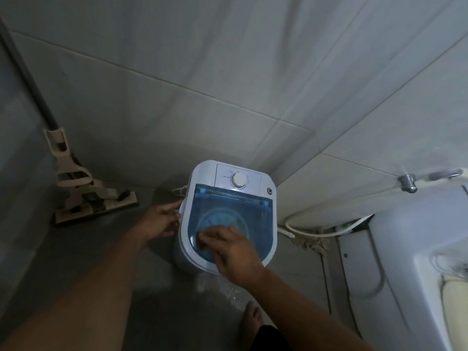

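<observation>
Washer (222,177), small and white, stands on the grey floor in the tiled corner, its blue see-through lid (235,207) down. We note the left hand (162,219) against the machine's left side, fingers nearly straight and touching the rim, gripping nothing. The right hand (233,249) lies flat on the near part of the lid, fingers spread, nothing pinched. The dial (238,179) sits behind the lid. A mop (83,188) leans at left; a white hose (316,233) trails at right.
</observation>
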`<state>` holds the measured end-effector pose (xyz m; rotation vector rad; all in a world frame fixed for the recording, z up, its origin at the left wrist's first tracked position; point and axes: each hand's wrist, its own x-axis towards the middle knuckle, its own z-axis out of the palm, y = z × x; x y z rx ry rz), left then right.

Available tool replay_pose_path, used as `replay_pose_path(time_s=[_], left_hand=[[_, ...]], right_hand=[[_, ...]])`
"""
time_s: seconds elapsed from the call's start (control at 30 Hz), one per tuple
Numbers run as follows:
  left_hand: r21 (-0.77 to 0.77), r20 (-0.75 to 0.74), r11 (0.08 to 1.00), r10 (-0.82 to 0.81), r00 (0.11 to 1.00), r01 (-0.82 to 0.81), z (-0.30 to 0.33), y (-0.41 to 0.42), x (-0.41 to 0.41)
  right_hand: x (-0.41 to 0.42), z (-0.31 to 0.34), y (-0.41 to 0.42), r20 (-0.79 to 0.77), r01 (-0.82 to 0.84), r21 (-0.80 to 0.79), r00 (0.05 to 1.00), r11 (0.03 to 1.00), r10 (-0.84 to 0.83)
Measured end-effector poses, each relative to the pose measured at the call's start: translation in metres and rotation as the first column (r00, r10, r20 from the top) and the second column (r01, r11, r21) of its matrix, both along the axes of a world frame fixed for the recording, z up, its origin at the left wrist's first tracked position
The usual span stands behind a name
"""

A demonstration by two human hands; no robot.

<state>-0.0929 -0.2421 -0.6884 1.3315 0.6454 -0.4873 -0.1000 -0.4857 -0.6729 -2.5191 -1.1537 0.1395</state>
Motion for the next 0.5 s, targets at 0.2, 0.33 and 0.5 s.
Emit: replay_pose_path(time_s=[0.2, 0.33, 0.5], left_hand=[[0.009, 0.005, 1.000, -0.017, 1.000, 0.017, -0.010, 0.002, 0.001], [0.000, 0.000, 1.000, -0.014, 1.000, 0.014, -0.008, 0.003, 0.002], [-0.004, -0.006, 1.000, -0.020, 1.000, 0.020, -0.012, 0.006, 0.002]], right_hand=[[0.048, 0.017, -0.035, 0.006, 0.446, 0.205, 0.890, 0.871, -0.457], [0.078, 0.007, -0.048, -0.103, 0.746, 0.148, 0.664, 0.649, -0.740], [0.033, -0.015, -0.009, -0.040, 0.620, 0.175, 0.781, 0.765, -0.623]])
